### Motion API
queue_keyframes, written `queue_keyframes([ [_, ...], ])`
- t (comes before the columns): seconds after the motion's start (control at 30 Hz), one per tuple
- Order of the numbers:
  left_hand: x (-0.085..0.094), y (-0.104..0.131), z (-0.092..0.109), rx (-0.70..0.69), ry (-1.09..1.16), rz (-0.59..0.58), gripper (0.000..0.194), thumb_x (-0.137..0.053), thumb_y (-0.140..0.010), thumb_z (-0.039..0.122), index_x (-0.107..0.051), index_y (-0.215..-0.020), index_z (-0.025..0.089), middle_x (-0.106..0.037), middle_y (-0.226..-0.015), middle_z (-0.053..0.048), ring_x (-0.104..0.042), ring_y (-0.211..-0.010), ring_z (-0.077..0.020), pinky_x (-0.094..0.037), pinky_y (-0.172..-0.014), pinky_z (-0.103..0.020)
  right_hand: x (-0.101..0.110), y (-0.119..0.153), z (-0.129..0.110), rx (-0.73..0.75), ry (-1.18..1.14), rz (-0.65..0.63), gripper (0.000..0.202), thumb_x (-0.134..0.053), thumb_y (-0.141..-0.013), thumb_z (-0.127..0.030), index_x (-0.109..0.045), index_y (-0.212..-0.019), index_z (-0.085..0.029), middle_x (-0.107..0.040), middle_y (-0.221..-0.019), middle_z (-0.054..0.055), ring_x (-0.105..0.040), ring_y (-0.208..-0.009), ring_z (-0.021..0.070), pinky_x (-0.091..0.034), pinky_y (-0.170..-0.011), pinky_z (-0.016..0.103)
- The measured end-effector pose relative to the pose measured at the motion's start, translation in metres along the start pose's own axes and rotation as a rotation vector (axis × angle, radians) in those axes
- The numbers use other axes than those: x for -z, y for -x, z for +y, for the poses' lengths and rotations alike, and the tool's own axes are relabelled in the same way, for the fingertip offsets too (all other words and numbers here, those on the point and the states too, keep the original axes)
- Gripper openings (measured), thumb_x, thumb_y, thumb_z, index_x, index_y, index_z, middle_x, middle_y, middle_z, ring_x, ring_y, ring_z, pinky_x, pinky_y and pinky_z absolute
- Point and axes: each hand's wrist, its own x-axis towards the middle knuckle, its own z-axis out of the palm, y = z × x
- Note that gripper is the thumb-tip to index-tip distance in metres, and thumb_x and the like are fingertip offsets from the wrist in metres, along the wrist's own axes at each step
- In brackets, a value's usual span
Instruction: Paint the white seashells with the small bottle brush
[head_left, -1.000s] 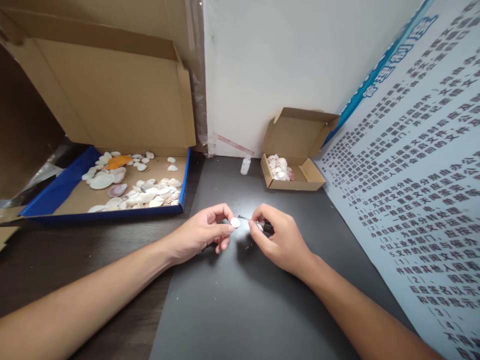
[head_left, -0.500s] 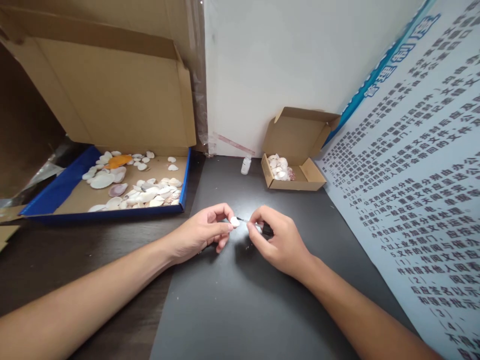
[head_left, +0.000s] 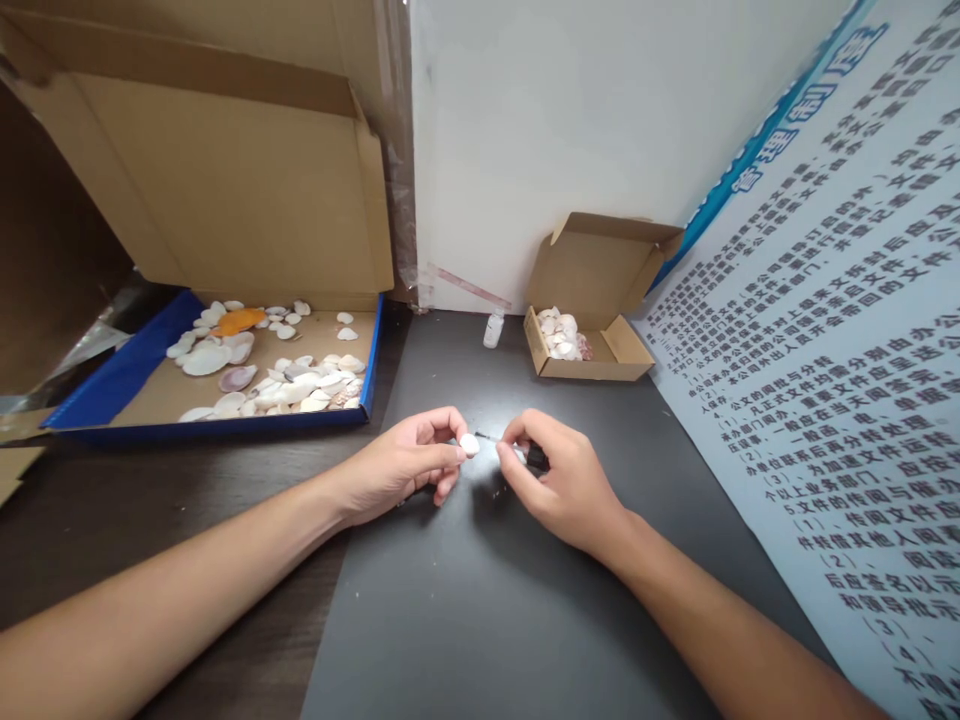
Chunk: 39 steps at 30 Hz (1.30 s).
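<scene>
Between the thumb and fingertips of my left hand (head_left: 420, 455) is a small white seashell (head_left: 469, 445), its pale face turned up. My right hand (head_left: 559, 480) pinches a thin brush (head_left: 486, 436) with a black end (head_left: 537, 458) that shows behind the fingers. The brush's dark tip points left and sits just beside the shell's upper right edge, with a narrow gap between them. Both hands are close together over the dark grey mat (head_left: 420, 620). A small white bottle (head_left: 493, 328) stands beyond them near the wall.
At left, an open blue-edged cardboard box (head_left: 373, 370) holds many shells (head_left: 300, 385) and an orange piece (head_left: 238, 321). A smaller open box (head_left: 592, 372) with shells (head_left: 561, 333) stands at the back right. A printed sheet (head_left: 847, 400) lines the right side.
The brush tip has lifted slightly up and away from the shell. Both hands keep their grips and have hardly moved.
</scene>
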Motion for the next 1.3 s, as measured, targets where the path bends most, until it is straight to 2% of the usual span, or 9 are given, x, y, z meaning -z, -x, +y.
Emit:
queue_keyframes([
  [0.07, 0.0003, 0.0000, -0.0007, -0.004, -0.019, -0.001, 0.021, -0.071, -0.077, 0.021, -0.052, -0.083, 0.019, -0.052, -0.059, 0.006, -0.049, -0.049, -0.0068, -0.043, -0.050, -0.019, -0.0002, -0.0003, 0.0003, 0.000, -0.009, 0.016, 0.010, -0.055, -0.087, -0.019, -0.053, -0.077, -0.020, -0.055, -0.068, -0.002, -0.048, -0.060, 0.0113, -0.038, -0.058, 0.024],
  [0.2, 0.0010, 0.0003, -0.0028, -0.011, -0.051, -0.002, 0.020, -0.069, -0.079, 0.023, -0.050, -0.084, 0.019, -0.050, -0.060, 0.006, -0.044, -0.049, -0.0063, -0.042, -0.050, -0.019, -0.0008, 0.0000, -0.0001, 0.048, -0.035, -0.055, 0.009, -0.056, -0.087, -0.019, -0.056, -0.079, -0.019, -0.056, -0.070, -0.002, -0.048, -0.060, 0.0107, -0.038, -0.058, 0.024],
  [0.33, 0.0013, 0.0005, -0.0037, -0.012, -0.050, -0.016, 0.020, -0.069, -0.079, 0.024, -0.050, -0.084, 0.019, -0.045, -0.056, 0.007, -0.040, -0.051, -0.0066, -0.040, -0.050, -0.019, -0.0013, 0.0014, -0.0006, 0.029, -0.029, -0.019, 0.010, -0.056, -0.088, -0.020, -0.058, -0.079, -0.019, -0.056, -0.070, -0.002, -0.048, -0.060, 0.0106, -0.037, -0.057, 0.024],
  [0.43, 0.0010, 0.0004, -0.0032, -0.012, -0.048, -0.014, 0.023, -0.071, -0.078, 0.026, -0.050, -0.084, 0.019, -0.045, -0.057, 0.007, -0.038, -0.050, -0.0066, -0.040, -0.049, -0.019, -0.0011, 0.0024, -0.0008, 0.042, -0.046, -0.063, 0.010, -0.056, -0.090, -0.020, -0.059, -0.080, -0.019, -0.056, -0.070, -0.001, -0.048, -0.060, 0.0106, -0.037, -0.057, 0.024],
  [0.57, 0.0004, 0.0002, -0.0030, -0.016, -0.075, -0.011, 0.024, -0.072, -0.078, 0.029, -0.051, -0.083, 0.018, -0.044, -0.057, 0.007, -0.038, -0.050, -0.0066, -0.040, -0.050, -0.019, -0.0008, 0.0022, -0.0003, 0.020, -0.043, 0.000, 0.012, -0.055, -0.090, -0.021, -0.058, -0.078, -0.019, -0.056, -0.069, -0.001, -0.047, -0.059, 0.0108, -0.037, -0.057, 0.024],
  [0.67, 0.0009, 0.0001, -0.0041, -0.031, -0.092, -0.023, 0.025, -0.073, -0.078, 0.032, -0.051, -0.084, 0.019, -0.044, -0.057, 0.008, -0.038, -0.050, -0.0064, -0.040, -0.050, -0.020, -0.0015, 0.0019, -0.0003, 0.046, -0.047, -0.023, 0.012, -0.055, -0.090, -0.020, -0.057, -0.078, -0.019, -0.056, -0.069, -0.001, -0.048, -0.060, 0.0110, -0.037, -0.057, 0.024],
  [0.83, 0.0027, -0.0001, -0.0053, -0.041, -0.123, -0.037, 0.025, -0.072, -0.080, 0.032, -0.051, -0.084, 0.019, -0.045, -0.059, 0.007, -0.040, -0.050, -0.0067, -0.039, -0.051, -0.020, -0.0030, 0.0013, -0.0004, 0.026, -0.030, 0.005, 0.013, -0.054, -0.089, -0.021, -0.055, -0.076, -0.020, -0.056, -0.068, -0.002, -0.048, -0.059, 0.0115, -0.037, -0.057, 0.025],
  [1.0, 0.0041, -0.0003, -0.0055, -0.035, -0.131, -0.040, 0.024, -0.072, -0.080, 0.031, -0.051, -0.086, 0.019, -0.049, -0.064, 0.006, -0.046, -0.052, -0.0071, -0.040, -0.053, -0.020, -0.0040, 0.0014, -0.0005, 0.025, -0.016, -0.030, 0.012, -0.054, -0.089, -0.020, -0.054, -0.076, -0.020, -0.056, -0.068, -0.002, -0.048, -0.060, 0.0115, -0.037, -0.057, 0.025],
  [1.3, 0.0022, -0.0017, -0.0068, -0.005, -0.031, -0.030, 0.021, -0.073, -0.078, 0.026, -0.055, -0.086, 0.018, -0.051, -0.062, 0.005, -0.047, -0.055, -0.0085, -0.048, -0.057, -0.024, -0.0055, 0.0018, -0.0006, 0.030, -0.013, -0.014, 0.012, -0.053, -0.089, -0.019, -0.053, -0.077, -0.020, -0.056, -0.069, -0.001, -0.049, -0.061, 0.0117, -0.037, -0.058, 0.025],
])
